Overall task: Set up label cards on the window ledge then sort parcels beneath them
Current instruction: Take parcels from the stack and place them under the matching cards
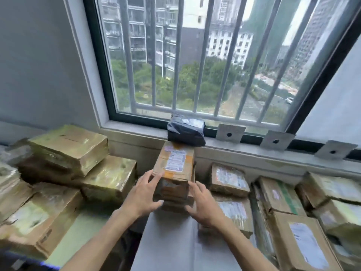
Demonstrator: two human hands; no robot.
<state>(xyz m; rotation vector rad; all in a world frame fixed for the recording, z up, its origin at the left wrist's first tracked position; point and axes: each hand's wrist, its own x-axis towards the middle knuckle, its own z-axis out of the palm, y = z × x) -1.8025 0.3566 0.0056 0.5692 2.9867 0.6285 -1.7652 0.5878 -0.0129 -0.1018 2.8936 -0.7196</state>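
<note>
Reaching with both hands toward a stack of brown cardboard parcels [173, 178] below the window ledge [254, 151]. Left hand [144, 194] spread wide at the stack's left side, fingertips touching the top box's near left corner, thumb low against the boxes beneath. Right hand [203, 206] spread wide at the stack's near right side, fingers straight and relaxed, close against the lower boxes; cannot tell from this blurred view whether actually touching. Neither hand curled round anything.

Topmost box of the stack bearing a white shipping label [175, 160] and orange tape. Dark plastic-wrapped parcel [185, 132] sitting higher, its far part on the ledge, its near edge over the back of the top box.

Three grey label cards leaning along the ledge against the window frame, each with a dark dot in the middle: first card [230, 133] just right of the dark parcel, second card [277, 140] further right, third card [335, 151] near the right edge.

Labelled cardboard boxes [281, 194] packed side by side beneath the cards on the right. Larger tape-wrapped boxes [74, 153] heaped at the left, shiny and yellowish. Grey flat surface [168, 241] between the forearms. Barred window [195, 55] above, apartment blocks and trees beyond.
</note>
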